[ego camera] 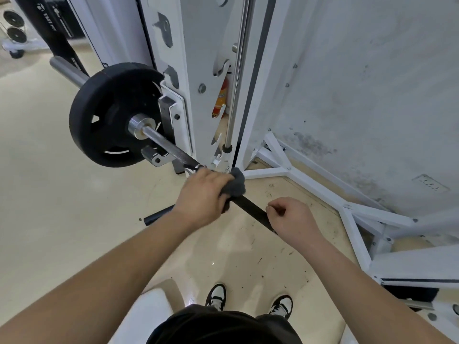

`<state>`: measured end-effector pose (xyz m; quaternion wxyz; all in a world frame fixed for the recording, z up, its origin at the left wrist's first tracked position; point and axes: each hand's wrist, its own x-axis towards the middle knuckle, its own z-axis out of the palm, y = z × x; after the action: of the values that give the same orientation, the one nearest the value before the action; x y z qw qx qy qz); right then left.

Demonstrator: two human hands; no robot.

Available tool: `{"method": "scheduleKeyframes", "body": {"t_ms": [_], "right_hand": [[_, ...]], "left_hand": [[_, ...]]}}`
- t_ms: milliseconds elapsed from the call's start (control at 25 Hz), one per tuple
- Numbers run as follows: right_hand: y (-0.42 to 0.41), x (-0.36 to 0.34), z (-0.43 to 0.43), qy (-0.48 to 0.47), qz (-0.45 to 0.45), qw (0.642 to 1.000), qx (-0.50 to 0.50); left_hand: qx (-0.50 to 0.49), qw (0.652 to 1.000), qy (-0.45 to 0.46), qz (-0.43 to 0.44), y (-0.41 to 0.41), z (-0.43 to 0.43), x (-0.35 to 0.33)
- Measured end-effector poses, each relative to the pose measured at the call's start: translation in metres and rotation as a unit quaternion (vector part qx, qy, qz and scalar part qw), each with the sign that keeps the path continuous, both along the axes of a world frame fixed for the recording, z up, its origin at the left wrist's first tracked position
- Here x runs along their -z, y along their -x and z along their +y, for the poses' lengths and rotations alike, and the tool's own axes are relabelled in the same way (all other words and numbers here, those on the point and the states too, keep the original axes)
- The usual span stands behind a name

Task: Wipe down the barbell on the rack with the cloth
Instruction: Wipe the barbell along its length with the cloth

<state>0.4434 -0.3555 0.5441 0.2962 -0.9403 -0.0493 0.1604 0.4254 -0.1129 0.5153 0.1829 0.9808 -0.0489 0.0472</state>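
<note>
Left hand: your left hand (202,194) grips the grey cloth (237,186), fingers curled over it and clamping it round the barbell (250,209).
Right hand: your right hand (294,219) sits over the barbell just near-right of the cloth, fingers curled in. Whether it grips the shaft cannot be told.
Hands: apart, with a short stretch of dark shaft showing between them.
Cloth: bunched on the shaft, bulging out on the far side of your left hand's knuckles.
Barbell: slants from far left to near right, held in a hook on the white rack (206,70). The shaft is bright by the rack and dark where you hold it.
Plate: one black plate (111,115) is loaded on the sleeve, left of the rack upright, with bare sleeve jutting out beyond it.
Rod: a chrome rod (239,70) runs up the rack, right of the hook.
Floor: pale floor (49,194), scuffed and speckled under the barbell. A short black tube (159,216) lies below your left wrist.
Shoes: black-and-white shoes (217,295) stand at the near edge.
Wall: a stained white wall (372,95) fills the right.
</note>
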Motion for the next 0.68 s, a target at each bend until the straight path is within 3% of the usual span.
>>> {"method": "scheduleKeyframes", "body": {"t_ms": [80, 120, 240, 280, 360, 480, 560, 680], "right_hand": [[0.000, -0.001, -0.003, -0.028, 0.015, 0.999, 0.025], [0.001, -0.001, -0.004, -0.042, 0.020, 0.998, 0.039], [0.002, -0.005, -0.012, -0.048, 0.019, 0.997, 0.058], [0.001, -0.007, -0.017, -0.039, 0.014, 0.997, 0.059], [0.002, -0.010, -0.028, -0.039, 0.012, 0.997, 0.065], [0.007, -0.013, -0.041, -0.060, 0.019, 0.995, 0.076], [0.007, -0.012, -0.048, -0.040, 0.012, 0.996, 0.073], [0.000, -0.016, -0.061, -0.004, 0.003, 0.996, 0.094]], "left_hand": [[-0.108, 0.994, 0.012, 0.029, -0.016, -0.004, -0.011], [-0.111, 0.993, 0.019, 0.039, -0.018, -0.019, -0.015], [0.104, 0.993, -0.003, 0.056, 0.005, -0.078, -0.026], [0.131, 0.987, 0.006, 0.091, 0.001, -0.074, -0.032], [0.074, 0.983, 0.015, 0.169, -0.027, -0.054, -0.041], [-0.013, 0.970, -0.084, 0.227, -0.068, -0.070, -0.049], [0.042, 0.964, -0.124, 0.234, -0.062, -0.113, -0.046], [0.179, 0.944, -0.035, 0.274, -0.041, -0.141, -0.054]]}}
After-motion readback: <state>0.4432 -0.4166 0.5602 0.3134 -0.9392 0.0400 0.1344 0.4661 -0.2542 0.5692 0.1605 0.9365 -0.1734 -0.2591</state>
